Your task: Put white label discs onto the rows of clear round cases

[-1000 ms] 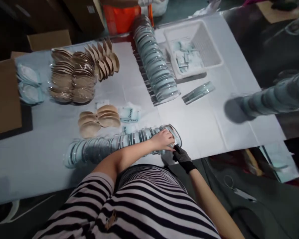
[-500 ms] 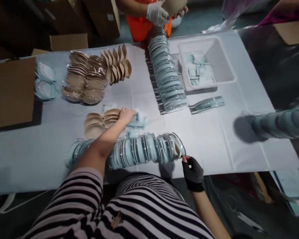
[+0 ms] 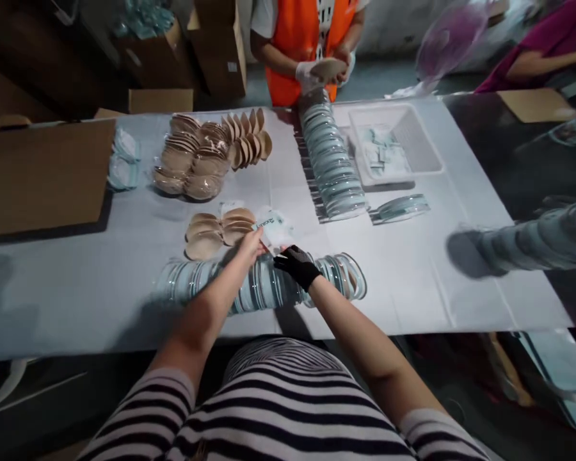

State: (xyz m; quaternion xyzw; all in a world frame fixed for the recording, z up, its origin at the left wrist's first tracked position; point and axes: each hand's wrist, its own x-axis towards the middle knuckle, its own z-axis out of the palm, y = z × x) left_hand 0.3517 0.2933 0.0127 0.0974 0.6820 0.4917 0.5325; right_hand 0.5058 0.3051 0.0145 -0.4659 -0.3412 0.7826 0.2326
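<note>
My bare left hand [image 3: 252,246] pinches a small white packet with dark print [image 3: 269,225] over the near side of the table. At the packet's lower end is my right hand [image 3: 296,264], in a black fingerless glove, its fingers closing on that end. Beneath both hands runs a long row of clear, pale-blue-edged pouches [image 3: 256,288] standing on edge; my forearms hide parts of it. Just left of my left hand lie nested tan curved cups [image 3: 205,244]. More white packets [image 3: 281,224] lie behind the held one.
Plastic-wrapped tan cups [image 3: 192,160] and loose ones stand farther back. A second pouch row [image 3: 333,160] runs toward a co-worker in an orange vest [image 3: 295,38], who holds a tan cup. Beside it sits a white basket [image 3: 427,147] with packets. Cardboard [image 3: 43,173] covers the left; stacked pouches [image 3: 547,237] lie right.
My left hand has lifted a packet from the pile and drawn it nearer. My right hand has left the row's right end and come over to the packet. The view has tilted up.
</note>
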